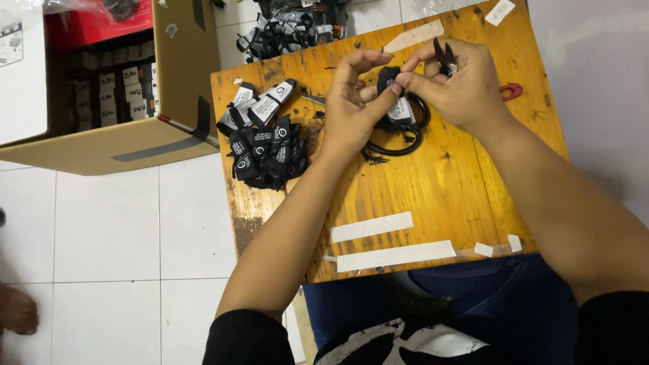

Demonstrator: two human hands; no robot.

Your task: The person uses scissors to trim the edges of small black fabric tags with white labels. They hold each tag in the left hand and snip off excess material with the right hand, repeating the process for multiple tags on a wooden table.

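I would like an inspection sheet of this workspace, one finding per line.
Surface: small wooden table, scuffed, with white tape strips stuck on.
Job's things: small black tag pinched between both hands; small black snips in the right hand.
Clutter: pile of black tags on the table's left; red object at the right edge.
Grips: left hand and right hand both closed on the tag.
Cables: black coiled cord under the hands.
Surroundings: open cardboard box, white tiled floor, another person's foot.
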